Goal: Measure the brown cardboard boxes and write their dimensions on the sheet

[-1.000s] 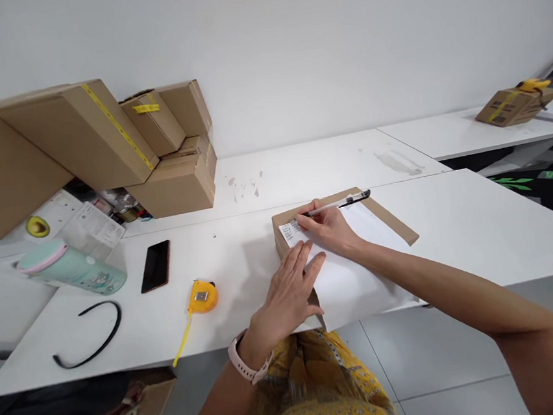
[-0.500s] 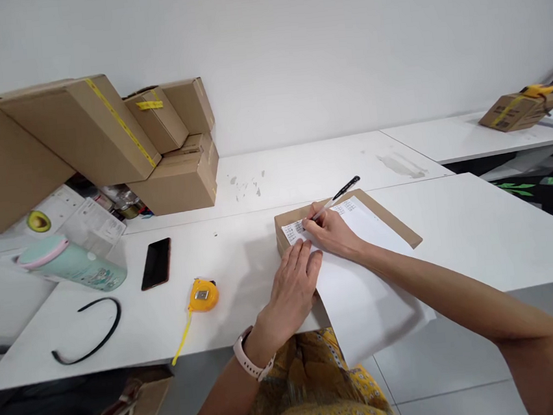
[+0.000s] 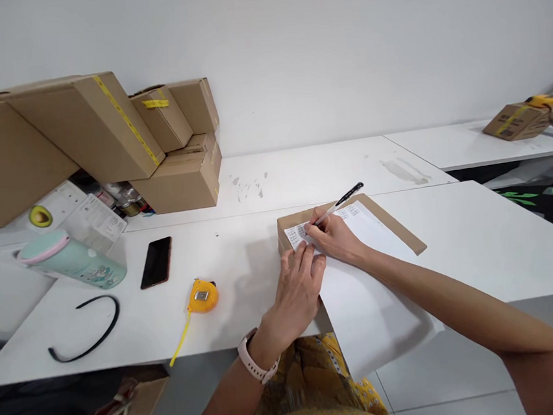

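Observation:
My right hand (image 3: pixel 335 236) grips a pen (image 3: pixel 350 193) with a black end, its tip down on a sheet of white paper (image 3: pixel 364 303). Small handwriting in short columns fills the sheet's upper part. Fingers stretched out, my left hand (image 3: pixel 298 287) lies flat over the paper's left edge, close beside the right hand. Beneath the paper is a flat brown cardboard box (image 3: pixel 395 225), whose top and right borders show. The sheet's lower end hangs past the table edge. My fingers hide part of the writing.
Left on the white table (image 3: pixel 480 240) lie a yellow tape measure (image 3: pixel 203 296), a phone (image 3: pixel 156 263), a black curved band (image 3: pixel 114 324) and a mint tumbler (image 3: pixel 79 259). Cardboard boxes (image 3: pixel 177 188) are stacked behind. Another box (image 3: pixel 517 120) sits far right.
The view has shifted slightly. The right hand still holds the pen against the paper, and the left hand's fingers are a little more bent at the knuckles.

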The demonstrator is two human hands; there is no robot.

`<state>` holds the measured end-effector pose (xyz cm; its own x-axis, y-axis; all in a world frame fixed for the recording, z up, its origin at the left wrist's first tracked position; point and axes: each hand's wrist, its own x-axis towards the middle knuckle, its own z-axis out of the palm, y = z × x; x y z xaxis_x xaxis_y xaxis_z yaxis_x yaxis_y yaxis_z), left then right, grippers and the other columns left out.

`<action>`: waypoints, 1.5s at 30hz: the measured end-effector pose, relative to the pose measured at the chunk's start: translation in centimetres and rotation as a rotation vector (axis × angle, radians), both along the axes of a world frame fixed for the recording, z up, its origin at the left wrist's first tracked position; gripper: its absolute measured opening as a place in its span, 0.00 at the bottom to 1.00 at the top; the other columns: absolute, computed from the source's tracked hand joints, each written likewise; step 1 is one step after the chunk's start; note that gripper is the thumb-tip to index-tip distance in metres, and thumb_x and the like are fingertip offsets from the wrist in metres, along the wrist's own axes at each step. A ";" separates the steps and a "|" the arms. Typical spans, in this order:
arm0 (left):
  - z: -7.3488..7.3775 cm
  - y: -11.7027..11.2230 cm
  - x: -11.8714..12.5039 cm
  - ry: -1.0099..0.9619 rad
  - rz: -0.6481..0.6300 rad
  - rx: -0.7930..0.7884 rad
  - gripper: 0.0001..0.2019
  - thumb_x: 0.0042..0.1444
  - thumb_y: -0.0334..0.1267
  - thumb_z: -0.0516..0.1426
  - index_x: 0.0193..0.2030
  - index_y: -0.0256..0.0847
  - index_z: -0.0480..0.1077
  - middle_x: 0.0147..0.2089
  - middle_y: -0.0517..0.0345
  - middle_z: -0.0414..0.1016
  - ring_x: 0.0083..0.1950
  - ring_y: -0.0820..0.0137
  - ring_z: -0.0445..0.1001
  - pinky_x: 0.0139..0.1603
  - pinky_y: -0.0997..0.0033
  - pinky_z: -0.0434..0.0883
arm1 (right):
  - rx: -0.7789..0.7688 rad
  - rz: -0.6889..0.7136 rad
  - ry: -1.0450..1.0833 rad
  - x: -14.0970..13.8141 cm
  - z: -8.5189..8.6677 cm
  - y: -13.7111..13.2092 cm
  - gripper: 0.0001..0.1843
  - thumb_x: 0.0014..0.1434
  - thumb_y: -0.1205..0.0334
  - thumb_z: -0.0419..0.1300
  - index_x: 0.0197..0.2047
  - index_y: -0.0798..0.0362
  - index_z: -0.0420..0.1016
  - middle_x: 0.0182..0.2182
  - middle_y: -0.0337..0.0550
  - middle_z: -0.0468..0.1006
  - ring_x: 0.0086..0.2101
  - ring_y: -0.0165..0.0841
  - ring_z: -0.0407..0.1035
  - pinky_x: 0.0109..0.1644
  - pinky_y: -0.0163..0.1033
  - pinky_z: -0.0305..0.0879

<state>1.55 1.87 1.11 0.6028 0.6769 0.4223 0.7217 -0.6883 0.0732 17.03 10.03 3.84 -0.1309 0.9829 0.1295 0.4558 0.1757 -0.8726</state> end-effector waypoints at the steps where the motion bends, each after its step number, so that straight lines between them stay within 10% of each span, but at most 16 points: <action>1: 0.0 0.0 0.0 0.003 -0.001 0.003 0.21 0.60 0.25 0.52 0.61 0.29 0.64 0.66 0.32 0.67 0.71 0.47 0.61 0.66 0.46 0.60 | -0.002 0.000 -0.002 0.0 0.0 0.0 0.10 0.58 0.56 0.57 0.28 0.49 0.61 0.17 0.30 0.59 0.21 0.28 0.55 0.26 0.38 0.49; 45: 0.0 -0.1 -0.1 0.019 0.002 -0.014 0.23 0.59 0.26 0.52 0.62 0.29 0.62 0.67 0.31 0.65 0.72 0.47 0.60 0.66 0.45 0.59 | 0.016 -0.031 -0.035 0.1 0.4 -0.2 0.10 0.56 0.59 0.55 0.26 0.48 0.58 0.17 0.30 0.58 0.21 0.28 0.54 0.27 0.38 0.49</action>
